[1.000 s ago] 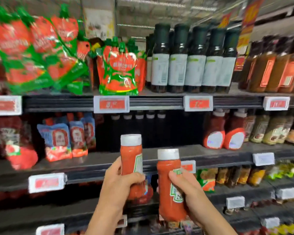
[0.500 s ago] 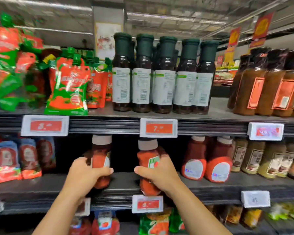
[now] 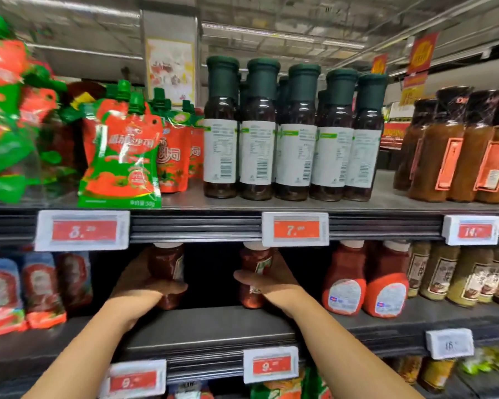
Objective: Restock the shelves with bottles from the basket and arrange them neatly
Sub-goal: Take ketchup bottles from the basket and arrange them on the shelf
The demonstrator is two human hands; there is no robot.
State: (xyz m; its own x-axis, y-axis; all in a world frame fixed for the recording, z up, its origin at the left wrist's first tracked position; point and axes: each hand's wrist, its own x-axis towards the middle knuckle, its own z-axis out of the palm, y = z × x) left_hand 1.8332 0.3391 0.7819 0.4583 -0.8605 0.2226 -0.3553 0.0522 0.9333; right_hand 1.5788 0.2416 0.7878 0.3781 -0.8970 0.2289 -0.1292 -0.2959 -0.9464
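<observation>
Two red ketchup bottles with white caps stand upright deep in the dark gap of the middle shelf [image 3: 213,323]. My left hand [image 3: 144,286] grips the left bottle [image 3: 167,266] around its lower body. My right hand [image 3: 268,280] grips the right bottle [image 3: 254,263], thumb across its front label. Both bottles' bases are at the shelf surface; their caps sit just under the upper shelf rail. The basket is out of view.
Two upside-down red squeeze bottles [image 3: 366,280] stand right of the gap, brown sauce bottles [image 3: 455,275] beyond. Red pouches [image 3: 20,289] fill the left. Above, dark green-capped bottles [image 3: 294,133] and tomato pouches [image 3: 121,151]. Price tags [image 3: 296,229] line the rails.
Both hands have pushed the two ketchup bottles further back into the middle shelf gap and lower onto the shelf. The view has moved closer to the shelf.
</observation>
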